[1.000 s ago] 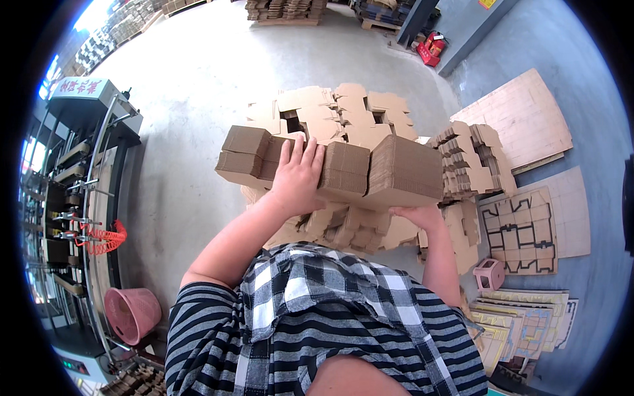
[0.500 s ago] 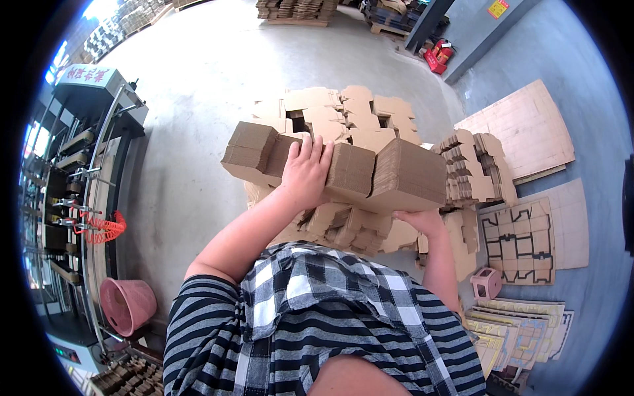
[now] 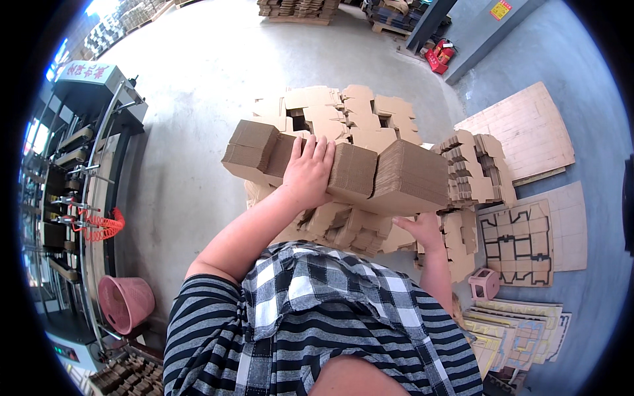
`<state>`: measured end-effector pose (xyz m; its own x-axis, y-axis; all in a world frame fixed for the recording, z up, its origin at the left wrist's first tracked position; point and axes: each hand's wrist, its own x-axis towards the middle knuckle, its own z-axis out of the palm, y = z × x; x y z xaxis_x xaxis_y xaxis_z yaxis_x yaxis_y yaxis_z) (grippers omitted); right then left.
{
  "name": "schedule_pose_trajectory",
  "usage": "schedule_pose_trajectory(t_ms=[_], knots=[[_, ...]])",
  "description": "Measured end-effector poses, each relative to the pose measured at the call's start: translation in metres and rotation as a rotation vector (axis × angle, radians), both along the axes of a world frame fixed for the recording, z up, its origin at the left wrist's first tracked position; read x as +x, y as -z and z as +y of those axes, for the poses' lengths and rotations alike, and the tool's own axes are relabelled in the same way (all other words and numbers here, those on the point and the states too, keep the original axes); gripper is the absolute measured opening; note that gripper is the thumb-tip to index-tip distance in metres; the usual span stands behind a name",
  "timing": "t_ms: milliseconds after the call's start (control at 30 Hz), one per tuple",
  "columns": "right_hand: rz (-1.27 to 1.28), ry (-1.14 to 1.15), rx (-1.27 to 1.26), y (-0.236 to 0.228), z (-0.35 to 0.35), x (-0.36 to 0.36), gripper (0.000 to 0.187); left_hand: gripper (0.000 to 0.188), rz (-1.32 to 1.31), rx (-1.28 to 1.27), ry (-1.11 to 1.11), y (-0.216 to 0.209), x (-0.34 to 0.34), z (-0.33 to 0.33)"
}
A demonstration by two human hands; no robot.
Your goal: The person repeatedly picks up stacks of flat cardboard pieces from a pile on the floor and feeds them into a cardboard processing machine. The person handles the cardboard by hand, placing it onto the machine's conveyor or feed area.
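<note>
A thick stack of brown die-cut cardboard blanks (image 3: pixel 409 175) stands on edge in front of me, its cut edges facing up. My left hand (image 3: pixel 308 173) grips it at a notch near the middle, fingers laid over the top and the thumb hidden. Below the stack's right end is my right hand (image 3: pixel 422 230), its thumb stretched out to the left and its fingertips partly hidden at the lower edge. More flat cardboard blanks (image 3: pixel 314 105) lie in piles beneath and beyond the stack.
A machine with rails and a red coiled hose (image 3: pixel 105 226) runs along the left, near a pink basket (image 3: pixel 125 303). Right are another blank pile (image 3: pixel 485 165), leaning boards (image 3: pixel 522 132), a pink stool (image 3: pixel 485 284) and pattern sheets (image 3: pixel 522 330). A fire extinguisher (image 3: pixel 441 55) stands far right.
My right hand has slid slightly down and away from the stack's lower edge, thumb now more spread. The stack and my left hand have barely shifted.
</note>
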<state>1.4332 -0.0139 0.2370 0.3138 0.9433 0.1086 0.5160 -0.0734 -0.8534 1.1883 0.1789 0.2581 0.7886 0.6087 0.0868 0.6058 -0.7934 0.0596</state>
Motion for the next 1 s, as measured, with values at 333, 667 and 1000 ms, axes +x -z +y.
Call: schedule_pose_trajectory(t_ms=[333,667,1000], knots=[[-0.206,-0.026,-0.099,-0.013,0.004,-0.002,0.052,0.112,0.023,-0.011,-0.023,0.001,0.002,-0.001],[-0.157,-0.035,0.029,-0.002,0.007,0.01,0.046,0.11,-0.014,-0.008,-0.009,0.001,-0.001,-0.002],[0.228,0.015,-0.219,0.012,0.012,0.023,0.039,0.113,0.04,-0.004,-0.031,-0.001,0.002,-0.004]])
